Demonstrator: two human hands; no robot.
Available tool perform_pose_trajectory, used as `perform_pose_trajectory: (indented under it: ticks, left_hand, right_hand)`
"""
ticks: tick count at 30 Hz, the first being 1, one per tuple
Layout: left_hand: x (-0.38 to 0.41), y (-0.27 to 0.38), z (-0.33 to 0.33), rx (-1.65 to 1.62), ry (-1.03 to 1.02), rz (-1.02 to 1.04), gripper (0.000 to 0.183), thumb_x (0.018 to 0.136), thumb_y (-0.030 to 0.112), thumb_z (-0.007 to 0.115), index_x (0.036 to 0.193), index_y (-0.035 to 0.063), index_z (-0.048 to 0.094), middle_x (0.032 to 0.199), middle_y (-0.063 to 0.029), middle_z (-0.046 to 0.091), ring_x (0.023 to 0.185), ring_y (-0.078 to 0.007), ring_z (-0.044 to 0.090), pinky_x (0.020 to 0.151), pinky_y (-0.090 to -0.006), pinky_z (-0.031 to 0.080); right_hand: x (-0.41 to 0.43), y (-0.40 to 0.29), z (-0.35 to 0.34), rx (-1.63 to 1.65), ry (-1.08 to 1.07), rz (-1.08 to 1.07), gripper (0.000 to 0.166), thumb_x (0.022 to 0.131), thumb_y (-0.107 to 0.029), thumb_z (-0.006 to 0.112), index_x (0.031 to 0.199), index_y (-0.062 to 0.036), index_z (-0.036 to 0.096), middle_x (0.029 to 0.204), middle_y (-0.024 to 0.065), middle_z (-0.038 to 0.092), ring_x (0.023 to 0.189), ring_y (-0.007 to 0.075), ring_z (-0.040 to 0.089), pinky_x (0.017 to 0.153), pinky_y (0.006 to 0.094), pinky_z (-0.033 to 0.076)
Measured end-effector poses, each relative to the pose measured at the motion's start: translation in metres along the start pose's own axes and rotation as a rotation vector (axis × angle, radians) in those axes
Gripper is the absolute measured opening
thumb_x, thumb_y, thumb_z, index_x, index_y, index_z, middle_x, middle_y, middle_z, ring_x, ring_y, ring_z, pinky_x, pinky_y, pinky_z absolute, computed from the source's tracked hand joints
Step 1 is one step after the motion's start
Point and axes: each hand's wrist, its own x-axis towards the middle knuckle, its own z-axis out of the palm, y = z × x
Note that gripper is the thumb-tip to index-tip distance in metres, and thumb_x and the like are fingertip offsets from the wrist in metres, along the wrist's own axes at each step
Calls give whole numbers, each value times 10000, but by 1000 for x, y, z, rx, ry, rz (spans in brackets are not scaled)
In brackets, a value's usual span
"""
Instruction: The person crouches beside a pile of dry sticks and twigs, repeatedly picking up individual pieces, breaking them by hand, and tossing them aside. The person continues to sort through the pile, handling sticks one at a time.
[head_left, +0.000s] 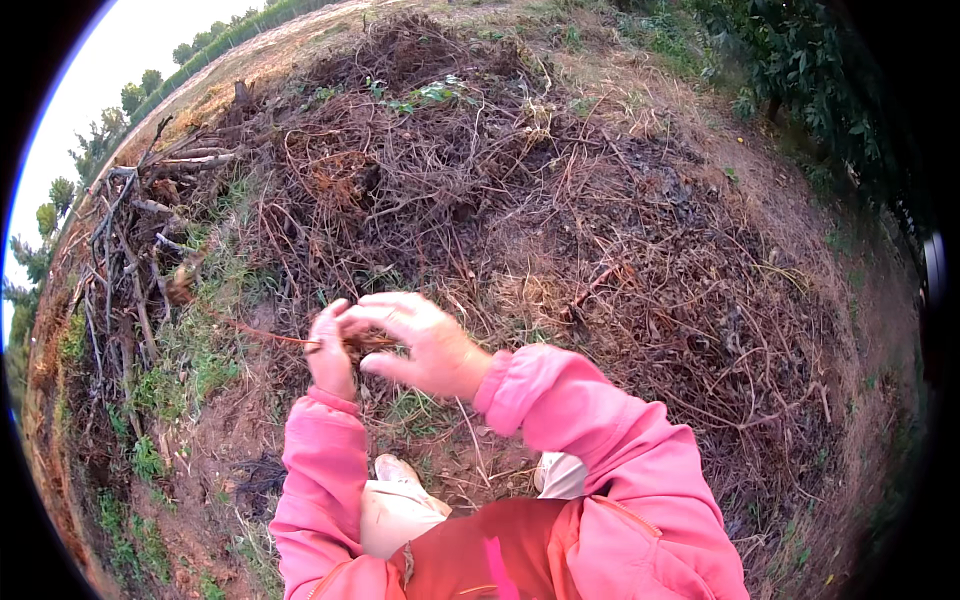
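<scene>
My left hand (330, 351) is closed around a thin reddish-brown plant stem (262, 332). The stem runs out to the left and bears a blurred brown clump (182, 281), perhaps dry leaves, near its far end. Close beside it, on the right, my right hand (420, 341) has its fingers spread and bent toward the left hand. Some dark brown dry plant matter (369, 342) shows between the two hands; whether the right hand touches it cannot be told. Both hands are bare, with pink sleeves at the wrists.
A wide heap of dry vines and twigs (420, 172) lies beyond the hands and to the right. Stacked grey branches (135, 217) are at the left. Grass patches (210, 367) grow on reddish soil near my shoes (396, 471). Leafy trees (817, 82) stand at the upper right.
</scene>
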Motion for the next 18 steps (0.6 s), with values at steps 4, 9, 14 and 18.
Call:
perform_pose_trajectory:
  ticks: [4, 9, 14, 18]
  left_hand:
    - [-30, 83, 62, 39, 285, 41, 471, 994, 423, 286, 1225, 58, 474, 1106, -164, 625, 925, -253, 635, 749, -355, 521]
    - [-52, 96, 92, -112, 137, 39, 483, 980, 470, 305, 1255, 108, 469, 1166, -135, 596, 962, -243, 618, 662, -283, 525]
    - [-70, 92, 101, -124, 53, 116, 469, 989, 428, 317, 1301, 101, 439, 1254, -131, 529, 1024, -214, 580, 682, -241, 537]
    - [-77, 76, 127, -126, 27, 87, 462, 994, 396, 326, 1312, 75, 425, 1229, -150, 537, 1011, -211, 586, 663, -231, 553]
  right_hand:
    - [-57, 57, -57, -417, -13, 281, 709, 748, -385, 688, 1337, -90, 426, 1354, 205, 422, 1248, 354, 403, 1046, 438, 310]
    - [-83, 56, -59, -587, 25, 128, 599, 780, -355, 661, 1298, -120, 473, 1329, 170, 467, 1239, 354, 424, 1050, 475, 300]
    - [-69, 12, -77, -206, 224, 172, 332, 812, -300, 631, 1008, -33, 608, 957, 158, 613, 907, 335, 587, 794, 414, 472]
    - [-86, -11, -104, -282, 561, 63, 240, 773, -245, 663, 925, -63, 623, 903, 104, 635, 854, 299, 611, 748, 404, 498]
